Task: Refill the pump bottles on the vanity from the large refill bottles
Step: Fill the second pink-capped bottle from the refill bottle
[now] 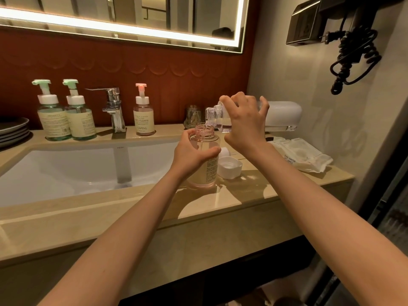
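Pink bottle (207, 140) near counter (242, 191) edge — refill bottle (282, 113) just above

Two bare arms of one person. L hand (194, 156), just right of the sink (66, 171): bare, wrist bare too. R hand (244, 123), further right of the sink: bare, knuckles & tendon lines showing on its back, slim fingers (263, 104). L forearm (132, 217), in front of the sink, & R forearm (320, 206), well right of it: both bare to the frame edge. Sleeves, if any, out of view.
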Demonstrator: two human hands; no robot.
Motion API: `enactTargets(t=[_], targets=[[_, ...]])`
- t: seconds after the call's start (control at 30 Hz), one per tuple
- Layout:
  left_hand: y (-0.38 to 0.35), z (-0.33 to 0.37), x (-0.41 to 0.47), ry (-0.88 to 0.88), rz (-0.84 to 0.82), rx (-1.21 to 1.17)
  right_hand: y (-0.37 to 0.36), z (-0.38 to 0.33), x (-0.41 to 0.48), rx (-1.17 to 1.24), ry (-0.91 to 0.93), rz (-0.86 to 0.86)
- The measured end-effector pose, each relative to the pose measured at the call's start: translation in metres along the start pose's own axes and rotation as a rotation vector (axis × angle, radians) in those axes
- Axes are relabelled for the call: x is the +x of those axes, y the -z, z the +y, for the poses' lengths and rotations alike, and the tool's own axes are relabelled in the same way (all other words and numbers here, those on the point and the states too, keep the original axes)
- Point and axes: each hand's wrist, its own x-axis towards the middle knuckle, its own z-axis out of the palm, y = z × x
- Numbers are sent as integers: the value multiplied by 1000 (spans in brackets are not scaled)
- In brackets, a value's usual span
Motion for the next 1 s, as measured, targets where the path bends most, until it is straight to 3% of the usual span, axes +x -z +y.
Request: enactTargets(t=[1.0], targets=[[0,0,-1,17,10,-13,1,0,0,-19,4,7]])
